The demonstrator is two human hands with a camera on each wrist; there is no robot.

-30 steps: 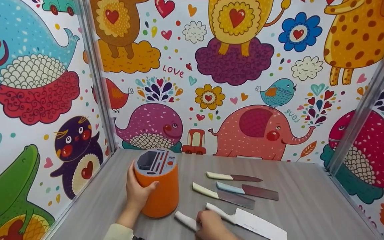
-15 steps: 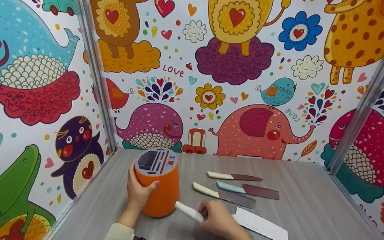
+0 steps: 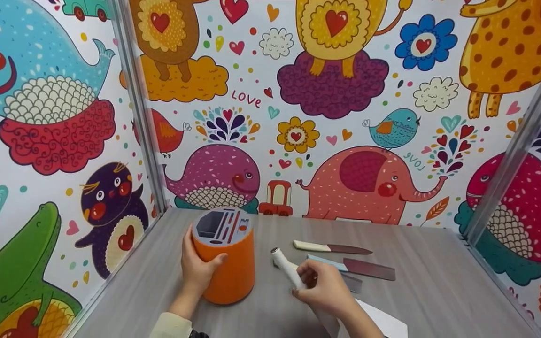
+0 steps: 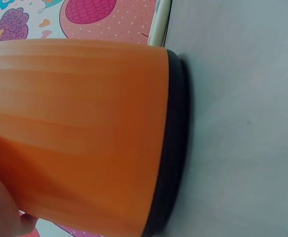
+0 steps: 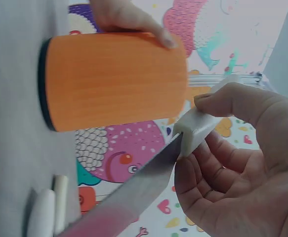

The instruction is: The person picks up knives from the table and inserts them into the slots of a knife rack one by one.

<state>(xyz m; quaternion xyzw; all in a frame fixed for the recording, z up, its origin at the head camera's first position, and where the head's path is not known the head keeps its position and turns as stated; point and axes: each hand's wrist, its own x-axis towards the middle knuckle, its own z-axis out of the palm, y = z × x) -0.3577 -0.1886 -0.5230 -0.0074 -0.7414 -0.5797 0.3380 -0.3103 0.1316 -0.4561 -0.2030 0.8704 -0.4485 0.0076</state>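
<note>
My left hand [image 3: 197,270] grips the side of an upright orange knife block [image 3: 233,277], thumb across its front. Its grey top [image 3: 221,227] has a wide compartment, narrow slots and a small round hole. To the right of the block, my right hand [image 3: 324,286] holds a knife by its white handle [image 3: 288,270], raised off the table. The handle end tips up toward the block; in the right wrist view the blade [image 5: 134,192] points down to the table, with thumb and fingers pinching the handle near the blade.
Beyond my right hand lie a cream-handled knife [image 3: 313,246], a blue-handled knife with a dark blade [image 3: 369,269] and another knife [image 3: 353,283], partly covered. A white cleaver blade [image 3: 385,321] lies in front, its handle hidden. Patterned panels [image 3: 261,131] enclose the grey table [image 3: 158,263].
My right hand has picked up the white-handled knife from the table and moved it up, away from me and slightly right. My left hand stays on the knife block.
</note>
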